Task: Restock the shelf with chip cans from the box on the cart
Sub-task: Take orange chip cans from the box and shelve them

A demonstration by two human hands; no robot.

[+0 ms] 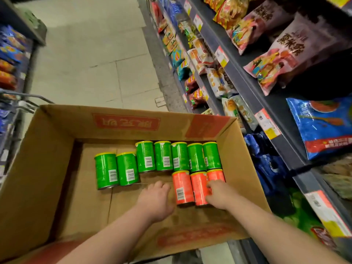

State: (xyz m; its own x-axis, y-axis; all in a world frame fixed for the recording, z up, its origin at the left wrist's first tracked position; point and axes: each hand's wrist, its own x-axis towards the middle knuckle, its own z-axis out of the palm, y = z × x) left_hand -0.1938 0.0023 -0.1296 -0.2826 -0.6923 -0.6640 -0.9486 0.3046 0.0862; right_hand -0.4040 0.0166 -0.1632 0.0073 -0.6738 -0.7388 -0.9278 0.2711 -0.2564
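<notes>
An open cardboard box (43, 155) lies below me with chip cans on its floor. Several green cans (163, 158) lie in a row at the back, two of them set further left. Three orange cans (182, 188) lie side by side at the front right. My left hand (155, 200) hovers palm down just left of the orange cans, its fingers loosely apart and holding nothing. My right hand (219, 194) rests on the rightmost orange cans with its fingers curled onto them, hiding most of the rightmost one. The shelf (253, 92) runs along the right side.
Snack bags (282, 60) fill the shelf, with price tags (266, 123) along its grey edges. Another rack of blue and orange packs (9, 54) stands at the left. A grey cart handle (28, 96) shows behind the box. A tiled aisle floor (91, 54) stretches ahead.
</notes>
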